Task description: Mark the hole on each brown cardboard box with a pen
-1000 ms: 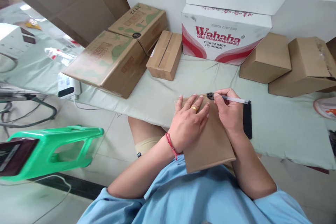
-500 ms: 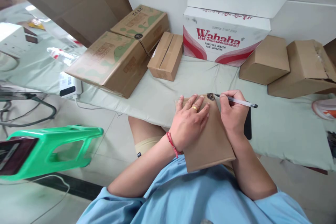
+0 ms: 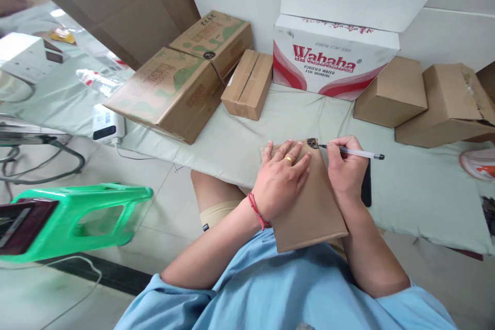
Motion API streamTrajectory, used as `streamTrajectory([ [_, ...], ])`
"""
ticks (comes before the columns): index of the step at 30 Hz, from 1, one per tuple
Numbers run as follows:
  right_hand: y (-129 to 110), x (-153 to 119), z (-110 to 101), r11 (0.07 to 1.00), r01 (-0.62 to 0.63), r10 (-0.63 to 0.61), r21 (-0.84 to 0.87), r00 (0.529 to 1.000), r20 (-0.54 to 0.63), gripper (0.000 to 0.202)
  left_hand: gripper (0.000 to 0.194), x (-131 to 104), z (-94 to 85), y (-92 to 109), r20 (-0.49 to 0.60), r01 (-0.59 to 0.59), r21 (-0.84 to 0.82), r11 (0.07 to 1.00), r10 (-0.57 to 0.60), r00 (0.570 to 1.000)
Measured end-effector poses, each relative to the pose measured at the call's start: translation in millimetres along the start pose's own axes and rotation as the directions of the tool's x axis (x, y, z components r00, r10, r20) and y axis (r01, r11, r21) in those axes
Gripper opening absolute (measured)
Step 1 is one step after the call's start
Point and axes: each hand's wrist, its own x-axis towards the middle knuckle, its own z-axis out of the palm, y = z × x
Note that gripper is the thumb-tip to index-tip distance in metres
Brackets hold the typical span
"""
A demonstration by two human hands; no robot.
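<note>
A brown cardboard piece (image 3: 309,211) rests at the table's near edge, against my body. My left hand (image 3: 284,178) lies flat on it with fingers spread, a ring and a red bracelet showing. Dark ink marks (image 3: 311,143) cover its far right corner. My right hand (image 3: 346,170) is closed around a pen (image 3: 358,152) with a clear barrel and black ends. The pen's tip points left, close to the marked corner; I cannot tell whether it touches. Beside my right wrist, a flat black object (image 3: 366,185) is partly hidden.
Two strapped cartons (image 3: 193,93), a small taped box (image 3: 247,85) and a Wahaha water carton (image 3: 332,59) stand along the back. More brown boxes (image 3: 392,93) are at the right. A power strip (image 3: 108,124) lies left; a green stool (image 3: 85,221) stands on the floor.
The pen tip has shifted slightly right and down, off the ink marks toward the cardboard's right edge. My left hand stays flat in place. The whole view has shifted a little.
</note>
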Motion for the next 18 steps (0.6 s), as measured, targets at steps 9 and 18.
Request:
streamTrajectory([
  [9,34,28,-67,0.967,-0.155,0.176,0.201,0.98,-0.092,0.032,0.039,-1,-2.3,-1,0.018,0.006,-0.003,1.0,-0.006,1.0],
  [18,124,48,-206,0.332,-0.259,0.621,-0.907,0.784,0.003,0.034,0.037,23,-1.9,-20,0.078,-0.104,-0.104,0.989,0.112,0.991],
])
